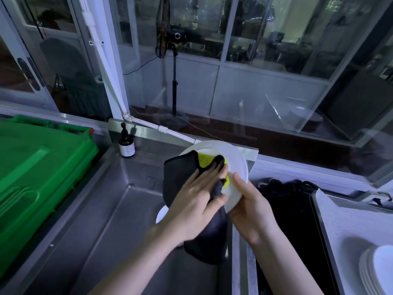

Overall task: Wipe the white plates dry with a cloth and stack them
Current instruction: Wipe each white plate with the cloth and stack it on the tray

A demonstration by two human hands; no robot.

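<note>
Step in hand: wiping. White plate [231, 158] held tilted over stainless steel sink [119, 209]. Right hand [251, 203] clamps its rim, thumb on top face, fingers beneath. Left hand [197, 194] lies flat, fingers straight, pressing cloth [178, 173] onto plate face.

Cloth: soft, dark grey, yellow-green reverse, loose tail hanging.

Plate: round, smooth, glossy.

Next, likely: finish the wipe, then carry plate right to stack of plates [374, 267] on lined tray [340, 220] and set it down level.

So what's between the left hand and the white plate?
The dark cloth, yellow-green on one side: the left hand presses it against the white plate, which the right hand holds. Head view.
</note>
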